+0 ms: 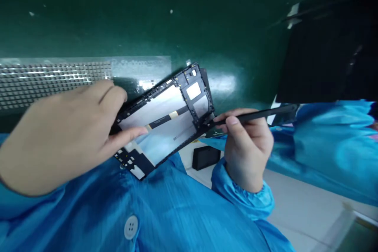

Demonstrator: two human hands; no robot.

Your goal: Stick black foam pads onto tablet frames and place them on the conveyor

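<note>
My left hand (79, 130) grips a phone frame (168, 126) by its left side, thumb on the inner face and fingers behind. The frame is black-edged, with a silvery inside crossed by a dark flex strip, and it is held tilted above my lap. In my right hand (248, 145) is a slim black pry tool (265, 114), pinched between thumb and fingers. The tool's tip meets the frame's lower right corner; whether it sits inside the edge I cannot make out. Another dark flat piece (206, 80) shows behind the frame's right end.
A green work mat (147, 15) covers the bench. On its left lies a clear sheet of small parts in rows (53, 80). A dark panel (327, 55) stands at the right. Below are a black box (206, 157) and a co-worker's blue sleeve (330, 149).
</note>
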